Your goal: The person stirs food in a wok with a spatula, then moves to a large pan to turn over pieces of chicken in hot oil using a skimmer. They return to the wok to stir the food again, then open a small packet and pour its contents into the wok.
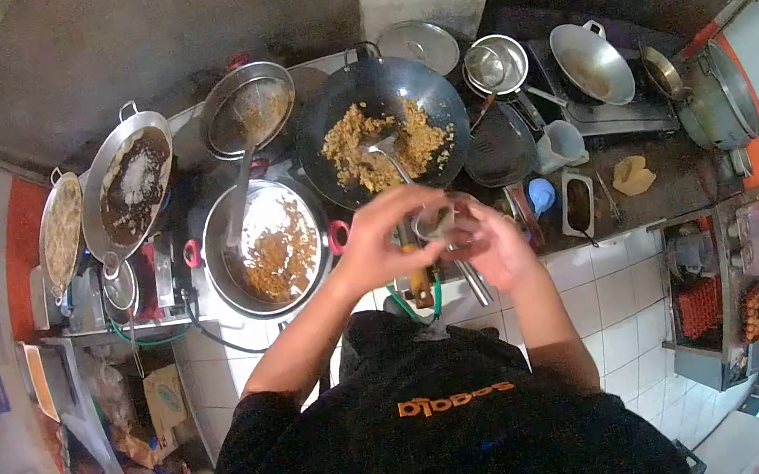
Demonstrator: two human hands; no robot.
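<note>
My left hand (390,240) and my right hand (494,242) meet in front of the large dark wok (317,111), both closed around a small clear container (435,221). It looks like a glass jar or cup, and the fingers partly cover it; what is inside I cannot make out. Chunky golden-brown food (353,145) lies in the wok. A metal spatula (390,152) rests in that food, its handle passing below my hands toward me.
Left of the wok stands a steel pot (222,275) with brown crumbs; behind it, a strainer (217,118). Two pans, one with dark sauce and white powder (137,183), sit far left. At right are a plastic jug (562,146), a rectangular metal container (580,204) and another wok (591,63).
</note>
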